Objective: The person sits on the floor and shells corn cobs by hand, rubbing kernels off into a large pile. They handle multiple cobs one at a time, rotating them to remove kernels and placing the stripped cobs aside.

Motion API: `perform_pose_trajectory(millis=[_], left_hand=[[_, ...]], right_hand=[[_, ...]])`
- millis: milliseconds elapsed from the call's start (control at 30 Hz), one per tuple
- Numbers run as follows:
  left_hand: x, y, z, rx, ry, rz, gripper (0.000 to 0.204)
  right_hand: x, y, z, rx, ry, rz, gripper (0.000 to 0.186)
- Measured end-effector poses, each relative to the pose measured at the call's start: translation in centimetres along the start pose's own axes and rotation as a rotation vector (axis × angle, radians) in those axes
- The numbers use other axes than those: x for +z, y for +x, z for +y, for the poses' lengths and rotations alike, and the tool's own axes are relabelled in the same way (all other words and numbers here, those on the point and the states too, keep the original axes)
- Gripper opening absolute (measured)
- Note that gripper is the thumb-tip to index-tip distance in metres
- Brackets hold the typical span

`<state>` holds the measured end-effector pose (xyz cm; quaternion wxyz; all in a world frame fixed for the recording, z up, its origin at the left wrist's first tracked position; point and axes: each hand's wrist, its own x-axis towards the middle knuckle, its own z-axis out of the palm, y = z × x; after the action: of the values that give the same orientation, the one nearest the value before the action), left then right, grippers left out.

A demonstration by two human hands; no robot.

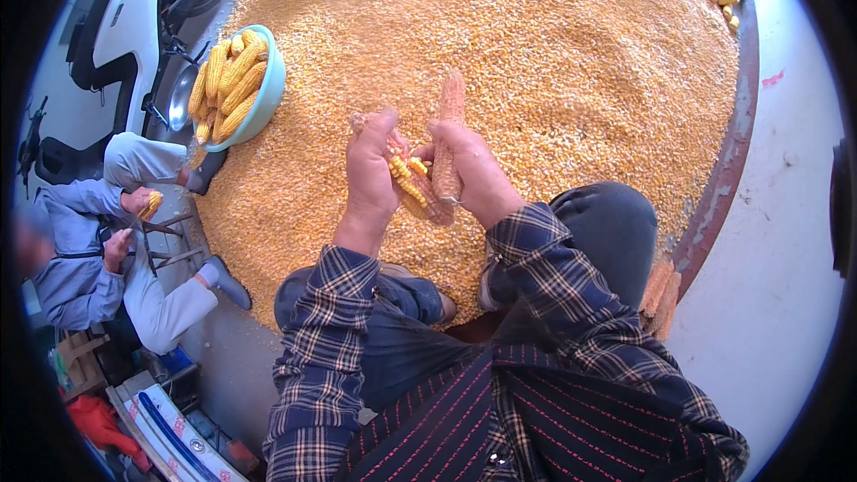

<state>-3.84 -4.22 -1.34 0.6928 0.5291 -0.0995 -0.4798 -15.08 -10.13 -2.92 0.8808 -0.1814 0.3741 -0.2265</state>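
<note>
My left hand (368, 170) is closed around a partly shelled corn cob (406, 183), which tilts down to the right. A few rows of yellow kernels still cling to it, and the rest of its surface is bare and pinkish. In my right hand (479, 171) is a bare corn cob (453, 96), held nearly upright with its lower end against the other cob. Both hands are close together above a wide heap of loose corn kernels (553, 71). My fingertips are partly hidden behind the cobs.
A light blue basin (277, 80) full of corn ears (234, 80) stands at the left. Beside it a seated person (85, 250) holds an ear (152, 205). Stripped cobs (661, 295) lie by my right knee. A scooter (120, 31) stands far left, and a curved rim (728, 174) bounds the heap.
</note>
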Motion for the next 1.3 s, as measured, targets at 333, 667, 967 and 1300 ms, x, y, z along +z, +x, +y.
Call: perform_pose_trajectory(millis=[333, 667, 967, 1300], left_hand=[[1.0, -1.5, -0.2, 0.091, 0.275, -0.085, 0.016], [1.2, -1.2, -0.5, 0.2, 0.4, 0.003, 0.015], [1.3, -0.4, -0.3, -0.018, 0.069, -0.024, 0.029], [0.9, -0.7, -1.0, 0.102, 0.314, 0.034, 0.051]], right_hand=[[-0.5, 0.9, 1.1, -0.115, -0.233, 0.007, 0.02], [1.4, -1.0, 0.1, -0.133, -0.175, -0.115, 0.019], [-0.3, 0.8, 0.2, -0.021, -0.053, -0.015, 0.024], [1.8, -1.0, 1.0, -0.221, -0.194, -0.147, 0.02]])
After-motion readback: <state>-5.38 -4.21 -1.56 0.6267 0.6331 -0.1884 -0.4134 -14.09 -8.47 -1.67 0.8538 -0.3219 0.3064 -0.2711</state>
